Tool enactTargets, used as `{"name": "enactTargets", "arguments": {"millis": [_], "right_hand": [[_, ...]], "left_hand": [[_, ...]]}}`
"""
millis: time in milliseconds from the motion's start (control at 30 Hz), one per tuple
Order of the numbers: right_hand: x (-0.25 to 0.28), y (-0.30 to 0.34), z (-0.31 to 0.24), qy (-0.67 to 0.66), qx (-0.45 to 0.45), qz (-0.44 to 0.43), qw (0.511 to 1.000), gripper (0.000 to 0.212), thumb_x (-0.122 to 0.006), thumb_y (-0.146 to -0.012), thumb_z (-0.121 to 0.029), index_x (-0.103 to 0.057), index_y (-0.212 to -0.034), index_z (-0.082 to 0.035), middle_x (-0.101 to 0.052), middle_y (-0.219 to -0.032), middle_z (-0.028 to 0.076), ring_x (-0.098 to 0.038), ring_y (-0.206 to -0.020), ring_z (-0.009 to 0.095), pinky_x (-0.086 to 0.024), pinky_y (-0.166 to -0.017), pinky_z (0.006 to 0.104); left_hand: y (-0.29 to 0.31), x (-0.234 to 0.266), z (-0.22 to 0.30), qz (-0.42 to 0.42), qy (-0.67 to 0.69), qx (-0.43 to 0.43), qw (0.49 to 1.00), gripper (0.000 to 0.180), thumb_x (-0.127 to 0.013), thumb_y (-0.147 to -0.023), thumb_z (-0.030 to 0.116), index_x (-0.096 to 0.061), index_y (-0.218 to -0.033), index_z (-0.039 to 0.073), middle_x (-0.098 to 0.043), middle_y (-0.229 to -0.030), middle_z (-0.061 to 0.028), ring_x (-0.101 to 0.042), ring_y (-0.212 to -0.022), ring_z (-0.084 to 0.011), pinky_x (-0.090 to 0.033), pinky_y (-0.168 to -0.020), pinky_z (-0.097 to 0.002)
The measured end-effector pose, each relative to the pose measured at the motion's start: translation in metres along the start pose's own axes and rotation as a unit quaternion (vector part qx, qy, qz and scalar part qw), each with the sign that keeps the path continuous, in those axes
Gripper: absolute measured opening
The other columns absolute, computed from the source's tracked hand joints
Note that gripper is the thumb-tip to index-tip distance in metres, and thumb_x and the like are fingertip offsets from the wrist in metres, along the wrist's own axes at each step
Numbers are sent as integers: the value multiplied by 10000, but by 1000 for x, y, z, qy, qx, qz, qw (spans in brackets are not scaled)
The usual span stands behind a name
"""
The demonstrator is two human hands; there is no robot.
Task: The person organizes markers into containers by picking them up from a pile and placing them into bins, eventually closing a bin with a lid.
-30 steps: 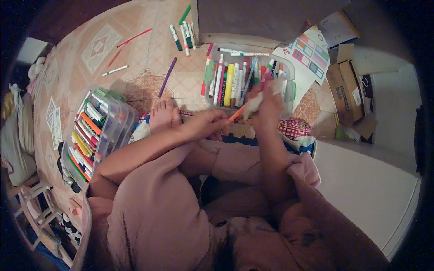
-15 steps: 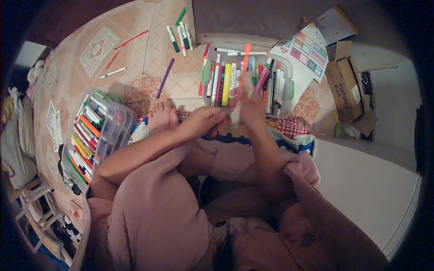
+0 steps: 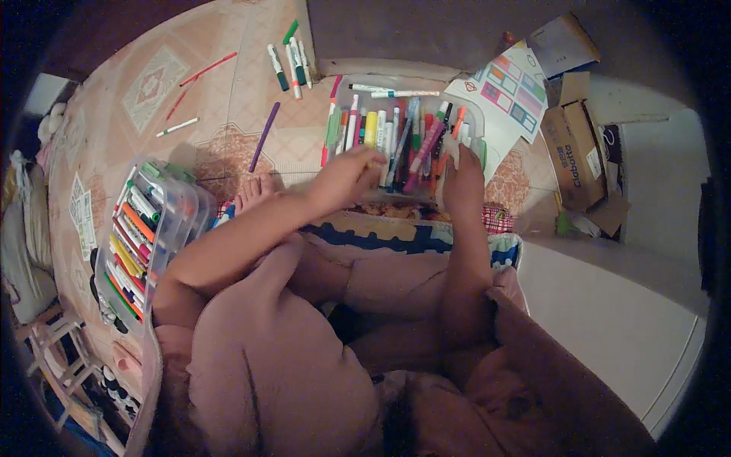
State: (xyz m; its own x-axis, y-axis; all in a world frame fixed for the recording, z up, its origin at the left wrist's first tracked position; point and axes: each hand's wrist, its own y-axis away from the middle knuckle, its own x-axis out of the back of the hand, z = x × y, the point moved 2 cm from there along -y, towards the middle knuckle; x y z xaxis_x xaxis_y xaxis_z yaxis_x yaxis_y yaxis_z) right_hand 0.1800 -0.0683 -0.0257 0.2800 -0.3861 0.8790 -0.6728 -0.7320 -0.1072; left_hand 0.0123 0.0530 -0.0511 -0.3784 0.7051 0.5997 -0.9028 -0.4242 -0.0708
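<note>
A clear plastic box (image 3: 481, 114) full of markers lies in front of me. My right hand (image 3: 463, 181) is at its right side, fingers closed on an orange-tipped marker (image 3: 459, 116), its lower part blurred. Over the box's near left part is my left hand (image 3: 346, 181), its fingers bent and smeared by motion. Close by its fingertips stands a yellow marker (image 3: 371, 129), partly covered by the hand. Pink-purple (image 3: 428, 148) and pale blue (image 3: 402, 145) markers slant across the middle of the box. Two white markers (image 3: 403, 94) lie along its far edge.
A second clear box (image 3: 179, 209) of markers stands on my left. Loose on the tiles are a purple marker (image 3: 264, 137), red pens (image 3: 207, 69), a white marker (image 3: 177, 127) and several green-capped ones (image 3: 276, 67). A printed sheet (image 3: 509, 87) and a cardboard box (image 3: 576, 156) are at right.
My hands have moved apart. The right went rightward with the orange-tipped marker, down to the box's right side; the left moved forward over the box. The view shifted slightly.
</note>
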Motion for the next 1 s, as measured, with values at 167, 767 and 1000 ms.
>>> {"name": "enactTargets", "arguments": {"millis": [167,767,1000], "right_hand": [[12,-6,6,-33,17,47,998,272,-450,-821,-108,-483,-1060,19,-549,-929,224,-532,-862,359,-424,-751,393],[18,-16,22,-148,-20,94,984,244,-428,-847,-85,-490,-1065,5,-598,-929,122,-599,-797,182,-454,-685,285],[32,-15,16,-197,-36,102,974,234,-422,-851,-74,-491,-1055,16,-601,-912,106,-599,-778,170,-456,-674,276]], "left_hand": [[-53,12,-7,58,-142,-75,985,304,-477,-776,69,-447,-1074,18,-495,-1048,-187,-467,-977,-351,-388,-843,-392],[-109,-12,-23,-3,-227,-22,974,299,-470,-722,36,-498,-1019,65,-546,-903,-165,-505,-891,-337,-440,-733,-410],[-75,-9,7,141,51,80,986,261,-457,-827,193,-488,-1021,21,-441,-1102,-237,-410,-1035,-387,-345,-868,-382]]}}
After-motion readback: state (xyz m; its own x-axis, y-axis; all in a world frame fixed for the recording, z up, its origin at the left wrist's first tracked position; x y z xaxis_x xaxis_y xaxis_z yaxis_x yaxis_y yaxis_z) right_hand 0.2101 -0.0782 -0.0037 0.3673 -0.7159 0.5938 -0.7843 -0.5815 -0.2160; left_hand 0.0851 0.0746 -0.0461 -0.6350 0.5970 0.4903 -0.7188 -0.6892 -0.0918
